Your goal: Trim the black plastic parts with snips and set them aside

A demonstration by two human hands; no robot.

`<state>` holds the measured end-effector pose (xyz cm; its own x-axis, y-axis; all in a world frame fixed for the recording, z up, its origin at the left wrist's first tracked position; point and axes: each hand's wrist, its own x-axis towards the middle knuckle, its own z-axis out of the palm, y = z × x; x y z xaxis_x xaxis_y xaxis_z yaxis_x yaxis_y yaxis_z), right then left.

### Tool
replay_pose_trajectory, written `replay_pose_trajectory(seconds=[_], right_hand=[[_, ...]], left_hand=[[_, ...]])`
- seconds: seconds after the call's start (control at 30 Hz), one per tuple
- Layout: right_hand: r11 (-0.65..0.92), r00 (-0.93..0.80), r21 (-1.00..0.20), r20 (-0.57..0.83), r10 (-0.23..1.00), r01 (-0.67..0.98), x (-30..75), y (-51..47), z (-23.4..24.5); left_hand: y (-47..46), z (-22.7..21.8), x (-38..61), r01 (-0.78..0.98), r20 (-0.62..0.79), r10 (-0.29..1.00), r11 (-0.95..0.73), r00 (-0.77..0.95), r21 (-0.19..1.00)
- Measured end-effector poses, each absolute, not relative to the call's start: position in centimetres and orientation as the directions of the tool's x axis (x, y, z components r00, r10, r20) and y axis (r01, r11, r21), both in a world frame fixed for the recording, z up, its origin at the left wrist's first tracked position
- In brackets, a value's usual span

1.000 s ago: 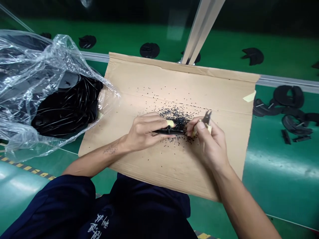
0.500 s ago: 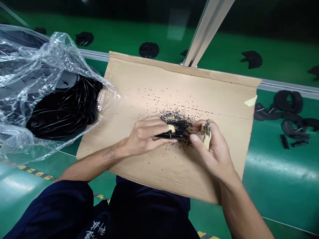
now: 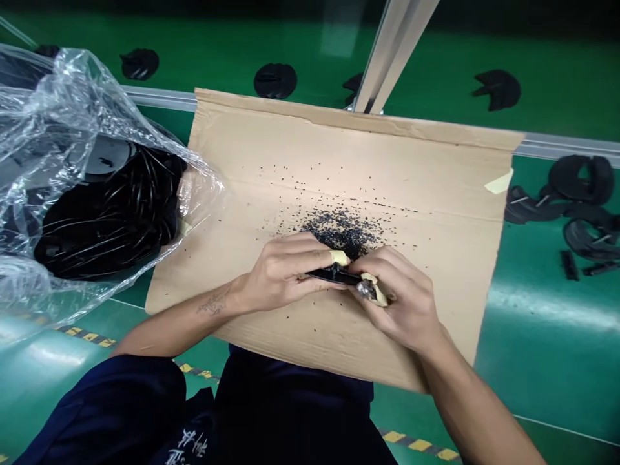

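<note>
Left hand (image 3: pixel 278 268): closed, is pinching a black part (image 3: pixel 334 276) above the cardboard sheet's (image 3: pixel 411 161) middle. Right hand (image 3: pixel 407 303): curled, is gripping nippers (image 3: pixel 367 290); formerly apart, now meeting the part's end, seemingly bringing the tool to bear. Black bits (image 3: pixel 339 226): are littering the sheet's middle.

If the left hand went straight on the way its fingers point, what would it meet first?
Probably the bare right hand, curled around a metal tool with pale yellow handles; it looks very close, but depth is unclear.
</note>
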<state>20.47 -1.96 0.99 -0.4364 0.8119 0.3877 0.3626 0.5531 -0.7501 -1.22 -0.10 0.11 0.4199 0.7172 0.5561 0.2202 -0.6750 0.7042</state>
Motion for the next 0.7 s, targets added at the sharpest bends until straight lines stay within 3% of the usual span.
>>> replay_pose_trajectory(seconds=[0.2, 0.47, 0.7], right_hand=[[0.59, -0.45, -0.709, 0.413, 0.792, 0.386, 20.15, -2.19, 0.36], [0.566, -0.451, -0.734, 0.389, 0.803, 0.375, 20.23, -2.37, 0.6], [0.572, -0.445, -0.728, 0.398, 0.802, 0.379, 20.27, -2.52, 0.48]], left_hand=[[0.03, 0.0, -1.38, 0.184, 0.511, 0.72, -0.646, 0.47, 0.741], [-0.38, -0.17, -1.03, 0.178, 0.557, 0.737, -0.651, 0.383, 0.738], [-0.08, -0.24, -1.13, 0.177, 0.572, 0.704, -0.682, 0.421, 0.71]])
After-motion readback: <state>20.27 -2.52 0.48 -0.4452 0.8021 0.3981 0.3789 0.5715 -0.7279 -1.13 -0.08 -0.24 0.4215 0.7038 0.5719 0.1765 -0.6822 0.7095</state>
